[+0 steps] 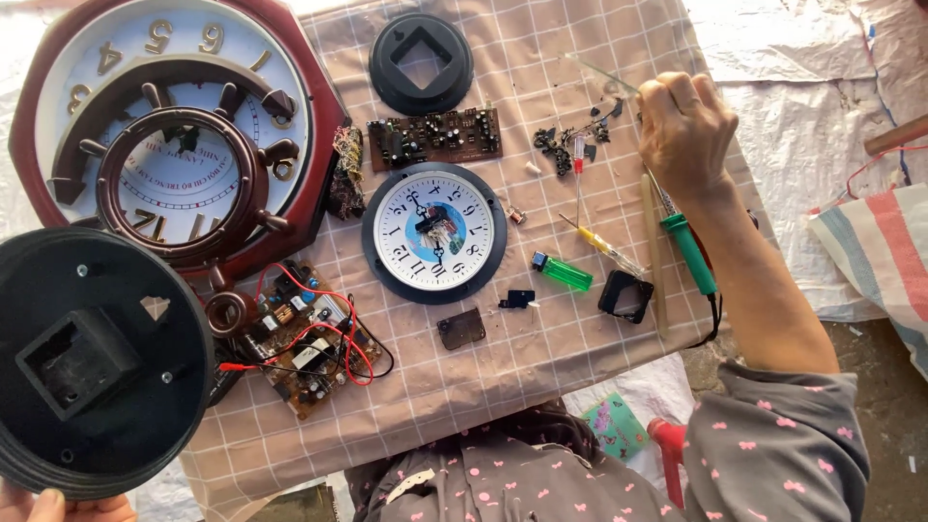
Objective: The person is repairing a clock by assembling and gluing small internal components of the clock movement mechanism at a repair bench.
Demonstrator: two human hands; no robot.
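My left hand shows only at the bottom left corner, its fingers gripping the lower edge of a large black round clock back with a square housing in its middle. At the upper right, my right hand is curled over the checked cloth. Its fingertips close on the end of a thin clear strip that points up and left. Small black parts lie just left of that hand. A green-handled soldering iron lies under the wrist.
A big red-brown octagonal wall clock fills the top left. Mid-cloth lie a small white-faced clock, two circuit boards, a black ring cover, a green lighter, a yellow screwdriver and a black square frame.
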